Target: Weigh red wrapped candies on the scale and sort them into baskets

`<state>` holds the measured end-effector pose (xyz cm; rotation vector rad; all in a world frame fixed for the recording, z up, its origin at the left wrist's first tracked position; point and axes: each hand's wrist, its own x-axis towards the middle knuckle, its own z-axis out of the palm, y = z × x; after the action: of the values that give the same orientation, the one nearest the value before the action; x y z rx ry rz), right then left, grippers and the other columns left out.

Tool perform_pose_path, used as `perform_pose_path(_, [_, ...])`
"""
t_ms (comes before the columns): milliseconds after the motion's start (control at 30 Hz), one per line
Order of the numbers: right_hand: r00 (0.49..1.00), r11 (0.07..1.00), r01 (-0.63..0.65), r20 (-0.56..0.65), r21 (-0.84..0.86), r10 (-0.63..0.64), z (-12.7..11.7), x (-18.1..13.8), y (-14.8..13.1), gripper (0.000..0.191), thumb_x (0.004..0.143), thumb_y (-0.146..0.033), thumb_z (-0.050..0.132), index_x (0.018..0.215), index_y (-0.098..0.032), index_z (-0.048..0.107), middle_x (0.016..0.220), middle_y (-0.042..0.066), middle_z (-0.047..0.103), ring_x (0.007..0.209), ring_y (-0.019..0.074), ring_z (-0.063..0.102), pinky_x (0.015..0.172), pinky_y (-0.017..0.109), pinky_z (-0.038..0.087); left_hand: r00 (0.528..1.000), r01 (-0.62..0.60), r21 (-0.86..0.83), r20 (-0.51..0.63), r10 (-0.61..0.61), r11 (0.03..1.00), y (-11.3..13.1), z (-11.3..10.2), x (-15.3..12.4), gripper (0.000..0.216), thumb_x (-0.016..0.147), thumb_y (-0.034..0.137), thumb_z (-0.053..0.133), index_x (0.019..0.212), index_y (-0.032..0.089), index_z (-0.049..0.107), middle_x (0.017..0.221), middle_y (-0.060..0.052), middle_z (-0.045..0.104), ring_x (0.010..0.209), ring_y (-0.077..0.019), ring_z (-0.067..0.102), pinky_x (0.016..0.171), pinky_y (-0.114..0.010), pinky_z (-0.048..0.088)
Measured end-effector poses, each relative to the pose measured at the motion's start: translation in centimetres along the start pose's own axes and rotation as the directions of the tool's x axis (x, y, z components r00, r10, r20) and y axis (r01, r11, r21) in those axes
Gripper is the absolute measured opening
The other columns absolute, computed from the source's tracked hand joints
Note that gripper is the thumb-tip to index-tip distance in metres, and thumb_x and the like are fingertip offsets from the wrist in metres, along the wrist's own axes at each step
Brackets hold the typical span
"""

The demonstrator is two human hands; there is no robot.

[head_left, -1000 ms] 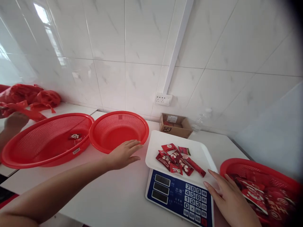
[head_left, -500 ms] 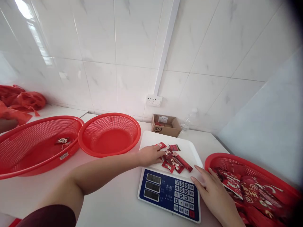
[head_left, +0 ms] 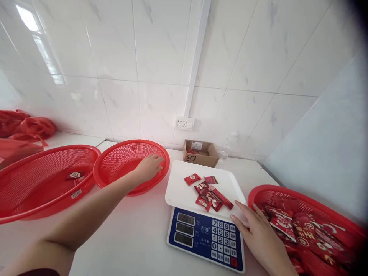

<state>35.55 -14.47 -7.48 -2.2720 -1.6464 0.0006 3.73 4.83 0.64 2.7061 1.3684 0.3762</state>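
My left hand point(head_left: 149, 168) is over the round red plastic basket point(head_left: 99, 176), fingers stretched out, with nothing visible in them. My right hand point(head_left: 257, 234) lies open by the right edge of the digital scale point(head_left: 205, 239), its fingertips at the side of the white weighing tray point(head_left: 175, 188). Several small red snack packets point(head_left: 211, 197) lie on that tray, most in a loose pile. One flat red packet point(head_left: 192, 179) sits apart at the upper left of the pile.
At the right stands a red basket point(head_left: 304, 197) full of larger red packets point(head_left: 307, 234). The left red basket point(head_left: 54, 151) has a few small packets in it. A cardboard box point(head_left: 201, 155) and a clear bottle point(head_left: 225, 148) stand behind the scale. Red plastic bags point(head_left: 37, 128) lie at the far left.
My left hand has left the packets on the tray and moved left over the round basket. My right hand stays beside the scale. At far left, another person's hand has gone from view.
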Motion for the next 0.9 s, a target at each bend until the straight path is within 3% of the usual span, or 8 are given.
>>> perform_pose_path(133, [1.000, 1.000, -0.010, 0.008, 0.012, 0.010, 0.0, 0.1, -0.1, 0.055, 0.085, -0.051, 0.032, 0.127, -0.022, 0.052, 0.131, 0.007, 0.053, 0.131, 0.0284, 0.033, 0.097, 0.046, 0.041, 0.989, -0.128, -0.066, 0.070, 0.132, 0.990, 2.7, 1.6, 0.1, 0.040, 0.090, 0.033, 0.047, 0.126, 0.018, 0.047, 0.132, -0.010, 0.049, 0.124, -0.0244, 0.040, 0.102, -0.037, 0.033])
perform_pose_path(233, [0.998, 0.999, -0.042, 0.038, 0.002, 0.042, -0.5, 0.0, -0.5, 0.056, 0.085, -0.051, 0.031, 0.129, -0.022, 0.051, 0.132, 0.007, 0.052, 0.133, 0.0286, 0.030, 0.097, 0.047, 0.042, 0.955, -0.243, -0.135, 0.138, 0.261, 0.961, 6.6, 3.9, 0.9, 0.047, 0.091, 0.037, 0.044, 0.134, 0.020, 0.038, 0.136, -0.009, 0.045, 0.124, -0.0184, 0.042, 0.101, -0.030, 0.035])
perform_pose_path(333, [0.996, 0.998, -0.058, 0.064, -0.002, 0.058, -0.9, -0.2, -0.9, 0.056, 0.085, -0.050, 0.031, 0.129, -0.022, 0.050, 0.133, 0.007, 0.052, 0.134, 0.0285, 0.028, 0.095, 0.047, 0.043, 0.920, -0.320, -0.166, 0.181, 0.348, 0.933, 9.8, 6.0, 2.2, 0.052, 0.090, 0.034, 0.043, 0.138, 0.020, 0.031, 0.138, -0.010, 0.042, 0.127, -0.0226, 0.036, 0.103, -0.038, 0.033])
perform_pose_path(433, [0.996, 0.998, -0.061, 0.060, -0.001, 0.061, -1.1, -0.2, -1.1, 0.056, 0.085, -0.050, 0.031, 0.129, -0.023, 0.051, 0.132, 0.007, 0.052, 0.134, 0.0285, 0.029, 0.092, 0.047, 0.045, 0.894, -0.367, -0.161, 0.213, 0.395, 0.916, 11.6, 7.2, 3.5, 0.053, 0.085, 0.031, 0.046, 0.137, 0.027, 0.035, 0.135, -0.010, 0.043, 0.126, -0.0291, 0.036, 0.100, -0.051, 0.031])
perform_pose_path(600, [0.996, 0.998, -0.062, 0.066, -0.008, 0.062, -1.1, -0.2, -1.1, 0.055, 0.085, -0.050, 0.031, 0.129, -0.023, 0.051, 0.132, 0.006, 0.053, 0.134, 0.0281, 0.029, 0.092, 0.046, 0.045, 0.881, -0.399, -0.126, 0.223, 0.418, 0.908, 12.3, 7.5, 4.6, 0.044, 0.084, 0.036, 0.047, 0.127, 0.028, 0.048, 0.124, -0.011, 0.051, 0.116, -0.0310, 0.045, 0.093, -0.052, 0.036])
perform_pose_path(733, [0.994, 0.997, -0.077, 0.079, -0.017, 0.078, -1.2, -0.2, -1.2, 0.056, 0.084, -0.051, 0.031, 0.129, -0.025, 0.051, 0.133, 0.005, 0.052, 0.134, 0.0284, 0.029, 0.091, 0.047, 0.046, 0.889, -0.393, -0.130, 0.197, 0.413, 0.910, 11.3, 7.5, 4.5, 0.031, 0.086, 0.021, 0.045, 0.113, 0.022, 0.059, 0.112, -0.009, 0.057, 0.101, -0.0246, 0.054, 0.086, -0.037, 0.044])
perform_pose_path(900, [0.996, 0.998, -0.057, 0.068, -0.025, 0.059, -0.9, -0.1, -1.0, 0.056, 0.084, -0.050, 0.031, 0.129, -0.023, 0.052, 0.133, 0.006, 0.052, 0.134, 0.0286, 0.029, 0.092, 0.047, 0.045, 0.923, -0.349, -0.148, 0.113, 0.367, 0.925, 9.3, 7.5, 4.2, 0.034, 0.079, 0.004, 0.046, 0.104, 0.019, 0.064, 0.115, -0.007, 0.058, 0.106, -0.0218, 0.052, 0.091, -0.031, 0.042])
